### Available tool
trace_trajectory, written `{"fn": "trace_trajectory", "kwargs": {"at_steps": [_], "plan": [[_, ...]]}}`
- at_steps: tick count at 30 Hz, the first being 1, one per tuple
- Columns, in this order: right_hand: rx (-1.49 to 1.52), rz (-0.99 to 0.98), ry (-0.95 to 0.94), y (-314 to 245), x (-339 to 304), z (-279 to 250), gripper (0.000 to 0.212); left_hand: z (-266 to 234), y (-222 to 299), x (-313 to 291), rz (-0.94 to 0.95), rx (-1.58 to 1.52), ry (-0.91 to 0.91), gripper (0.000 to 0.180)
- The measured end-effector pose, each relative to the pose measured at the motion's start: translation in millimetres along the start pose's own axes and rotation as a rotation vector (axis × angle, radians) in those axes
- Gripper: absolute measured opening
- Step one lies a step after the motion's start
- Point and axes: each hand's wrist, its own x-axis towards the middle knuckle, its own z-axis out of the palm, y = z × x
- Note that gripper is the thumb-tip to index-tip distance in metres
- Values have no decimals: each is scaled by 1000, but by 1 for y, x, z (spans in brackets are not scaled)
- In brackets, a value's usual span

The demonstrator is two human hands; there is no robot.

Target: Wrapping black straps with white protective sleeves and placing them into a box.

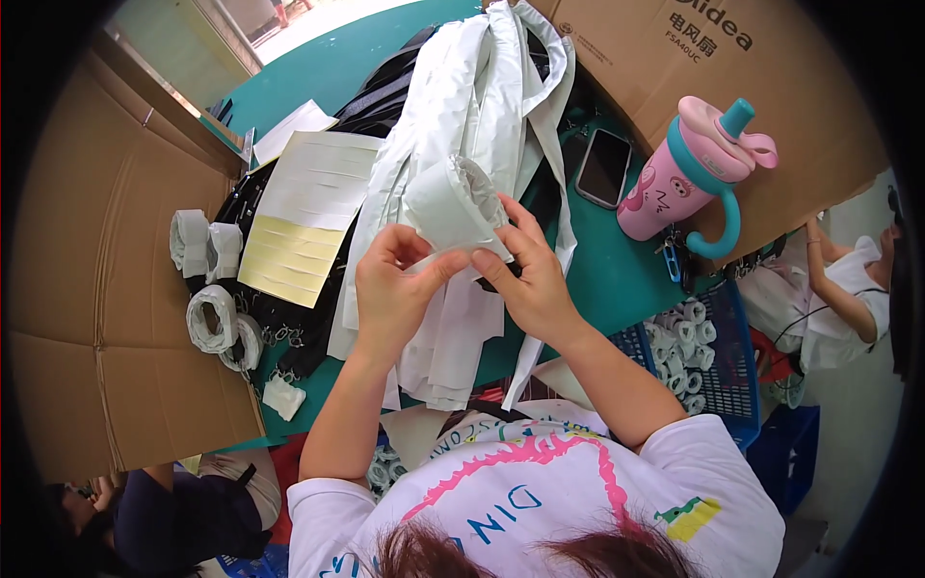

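Note:
A white fabric strip, coiled into a loop point(438, 210), stands up between my two hands over the table. My left hand point(397, 279) pinches its lower left edge between thumb and fingers. On the other side my right hand point(530, 270) grips the lower right edge, with its fingers partly behind the loop. The thumbs nearly meet at the bottom. Under and beyond my hands lies a heap of long white strips point(434, 106). To the left rests a sheet of white and yellow slit paper point(303, 207) on black straps with metal clips.
Several finished-looking white rolls point(212, 318) sit at the left beside a tall cardboard panel point(125, 270). On the green table point(626, 275) are a phone point(604, 169) and a pink tumbler point(670, 183). A blue basket point(737, 385) of small white rolls stands lower right. Other people sit at both sides.

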Motion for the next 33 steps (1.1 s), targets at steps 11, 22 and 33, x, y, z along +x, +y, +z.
{"fn": "trace_trajectory", "kwargs": {"at_steps": [11,22,33], "plan": [[35,20,198,-2,1,18,29,27,-9,-23,262,128,267,19],[-45,-329,-126,-34,8,8,22,-6,-13,-22,-118,-985,-169,48],[128,-289,-155,-48,8,14,45,-13,-9,-24,-145,-1051,-186,78]]}}
